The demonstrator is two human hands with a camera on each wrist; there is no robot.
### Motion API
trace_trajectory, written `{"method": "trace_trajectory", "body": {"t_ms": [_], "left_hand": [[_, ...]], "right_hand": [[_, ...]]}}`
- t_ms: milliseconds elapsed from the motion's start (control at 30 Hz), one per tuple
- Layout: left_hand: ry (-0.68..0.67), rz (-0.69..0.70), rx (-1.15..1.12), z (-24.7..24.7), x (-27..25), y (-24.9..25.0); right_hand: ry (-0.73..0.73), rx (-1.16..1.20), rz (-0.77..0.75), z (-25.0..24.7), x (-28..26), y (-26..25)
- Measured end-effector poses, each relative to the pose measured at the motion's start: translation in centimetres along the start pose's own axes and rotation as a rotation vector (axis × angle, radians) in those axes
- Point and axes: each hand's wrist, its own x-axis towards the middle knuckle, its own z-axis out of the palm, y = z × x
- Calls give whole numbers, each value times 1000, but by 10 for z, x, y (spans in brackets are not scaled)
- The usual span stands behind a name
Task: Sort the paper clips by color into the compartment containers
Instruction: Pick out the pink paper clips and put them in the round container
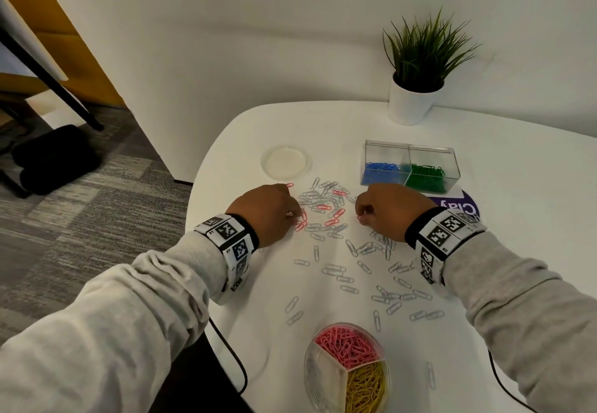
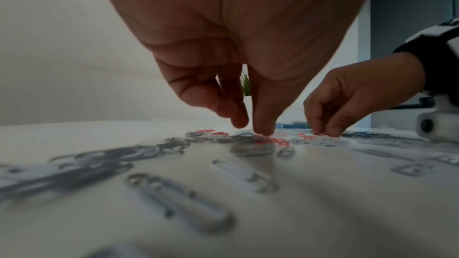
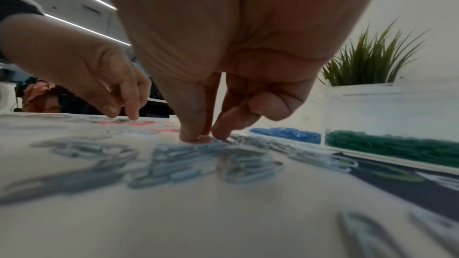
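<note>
Silver and pink paper clips (image 1: 323,207) lie scattered over the white table (image 1: 500,186). My left hand (image 1: 292,215) is at the left edge of the pile. Its thumb (image 2: 263,128) presses on a pink clip (image 2: 261,137), with the curled forefinger (image 2: 239,123) close beside it. My right hand (image 1: 361,217) is at the pile's right edge and pinches a pink clip (image 1: 359,217) against the table between thumb (image 3: 191,134) and forefinger (image 3: 221,132). A round container (image 1: 310,377) near the front edge holds pink and yellow clips. A clear rectangular box (image 1: 410,151) holds blue and green ones.
A round clear lid (image 1: 286,162) lies behind the pile. A potted plant (image 1: 410,102) stands at the back by the wall. A purple sticker (image 1: 458,207) lies under the box's near edge. Silver clips spread toward the front of the table. Cables hang over the front edge.
</note>
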Motion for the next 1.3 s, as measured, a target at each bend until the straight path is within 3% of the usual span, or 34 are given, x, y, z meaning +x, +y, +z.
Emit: {"method": "trace_trajectory", "body": {"t_ms": [200,333,433,567,800,867,933,1000,1067,1200,1300], "left_hand": [[22,-93,20,0,2,-14],[76,-53,-43,0,0,-10],[28,-35,0,1,1,-5],[-5,-21,22,4,4,-6],[-3,51,74,3,4,-4],[49,-1,-61,-3,5,-6],[106,-115,-334,-8,5,-7],[74,-237,-681,-13,6,-7],[-1,-305,-875,-18,6,-5],[-102,-302,-715,-20,4,4],[-131,-147,-422,-15,5,12]], "right_hand": [[64,-63,-25,3,-3,3],[175,111,-7,-8,1,-3],[96,197,24,-14,8,-10],[-38,144,0,-12,16,-20],[-38,-74,-83,3,15,-23],[-56,-92,-90,5,13,-25],[-63,-38,-53,3,12,-24],[-17,88,9,-3,11,-19],[35,152,23,-8,10,-15],[-38,33,-28,-9,11,-17],[-90,3,-6,-4,13,-20]]}}
